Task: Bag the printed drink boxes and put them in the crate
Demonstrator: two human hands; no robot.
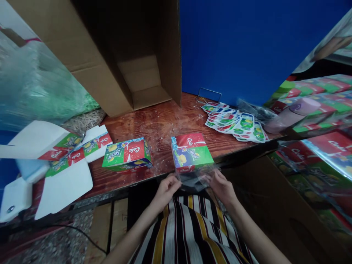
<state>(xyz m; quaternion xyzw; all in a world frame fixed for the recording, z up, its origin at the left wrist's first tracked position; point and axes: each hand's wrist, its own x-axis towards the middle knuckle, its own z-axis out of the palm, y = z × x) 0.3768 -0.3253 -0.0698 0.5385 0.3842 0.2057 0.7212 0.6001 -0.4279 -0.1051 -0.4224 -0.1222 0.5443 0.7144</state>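
A red, green and blue Cola and Sprite box [192, 151] lies at the front edge of the wooden table, partly inside a clear plastic bag [194, 181]. My left hand [168, 187] pinches the left side of the bag's loose end, just below the box. On the other side, my right hand [220, 184] pinches the right side of the same film. The bag's free end hangs over the table edge toward my lap. Left of it stands a second closed box [128, 153] with the same print, which neither hand touches.
Unfolded printed cartons [71, 161] lie at the left, by a white device [16, 200]. A big open cardboard box [148, 84] stands behind. Printed packets [233, 123] are fanned out at the right, near a pink bottle [293, 115]. Wrapped boxes [319, 161] are stacked far right.
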